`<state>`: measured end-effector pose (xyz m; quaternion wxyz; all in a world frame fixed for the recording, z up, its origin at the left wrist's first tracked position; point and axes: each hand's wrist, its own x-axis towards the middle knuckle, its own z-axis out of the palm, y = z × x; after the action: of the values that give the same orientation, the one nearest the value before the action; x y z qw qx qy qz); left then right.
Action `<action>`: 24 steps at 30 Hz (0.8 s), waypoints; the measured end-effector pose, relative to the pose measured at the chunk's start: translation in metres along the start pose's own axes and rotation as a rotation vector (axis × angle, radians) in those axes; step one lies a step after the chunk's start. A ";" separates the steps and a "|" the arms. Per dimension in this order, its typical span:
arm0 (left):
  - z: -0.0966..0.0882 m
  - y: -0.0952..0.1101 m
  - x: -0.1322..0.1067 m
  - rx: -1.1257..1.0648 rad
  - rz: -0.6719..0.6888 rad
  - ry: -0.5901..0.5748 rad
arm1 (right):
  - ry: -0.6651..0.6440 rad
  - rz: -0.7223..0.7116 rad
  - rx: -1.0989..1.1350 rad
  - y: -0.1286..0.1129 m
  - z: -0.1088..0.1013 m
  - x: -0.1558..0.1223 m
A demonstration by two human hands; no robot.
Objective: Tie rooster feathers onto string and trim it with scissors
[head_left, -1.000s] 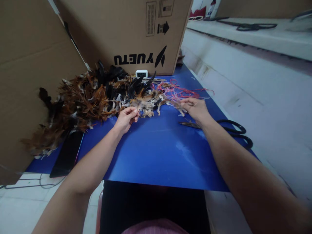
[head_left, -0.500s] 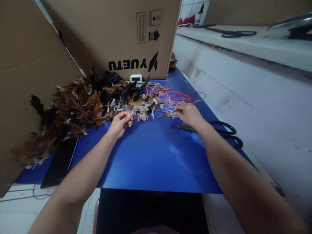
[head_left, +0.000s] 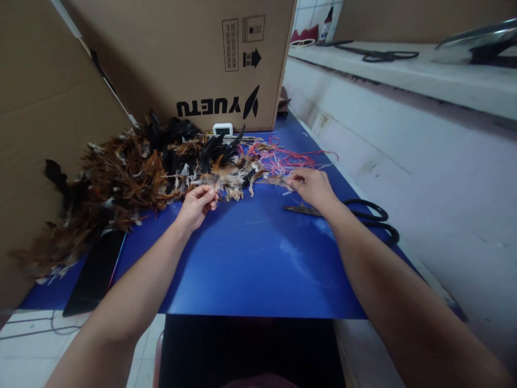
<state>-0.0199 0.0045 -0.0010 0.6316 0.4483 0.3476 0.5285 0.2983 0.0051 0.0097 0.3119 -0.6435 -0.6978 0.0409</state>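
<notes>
Blue tabletop (head_left: 242, 258) fills the middle of my feed, and I read the clock from the picture's centre, with twelve at the far side. At three, I see the right hand (head_left: 310, 187) with thumb and fingers pinched on the base of a small brown feather (head_left: 270, 181), whose wispy tip points to nine. At nine, the left hand (head_left: 196, 207) has its thumb and forefinger pressed together against the pale fluff at the near edge of the feather heap (head_left: 133, 172); I cannot tell what, if anything, lies between them. That heap, rust, black and whitish, spreads loose from the left fingertips out toward nine and ten. Just beyond the right fingers, at one, pink strands (head_left: 291, 157) lie tangled. Black scissors (head_left: 307, 210) lie partly beneath the right forearm, blades toward nine and looped handles toward three. Thin sticks (head_left: 248, 139) rest at twelve, beside a small white display unit (head_left: 222, 129) at eleven. Behind it stands a cardboard box (head_left: 177, 59) printed YUETU upside down, its contents hidden from me; a cardboard panel (head_left: 44, 124) rises at ten, and a flat black slab (head_left: 92, 272) lies at eight. Along the white ledge (head_left: 420, 70) at two, I make out more scissors (head_left: 377, 56), then a small dark bottle (head_left: 327, 27) at one, its contents unclear, near white-framed glasses (head_left: 304, 42).
</notes>
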 end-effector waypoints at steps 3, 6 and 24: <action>0.000 -0.001 0.000 -0.001 0.008 -0.003 | 0.094 0.101 0.140 0.000 0.001 0.001; 0.000 -0.002 0.000 -0.002 0.010 -0.001 | 0.155 0.176 0.292 0.004 0.006 0.004; 0.000 -0.002 0.001 0.012 0.010 -0.007 | 0.069 0.425 0.842 -0.013 0.001 0.002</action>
<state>-0.0187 0.0049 -0.0029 0.6276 0.4555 0.3463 0.5280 0.2868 0.0051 0.0153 0.5534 -0.5907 -0.4625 0.3618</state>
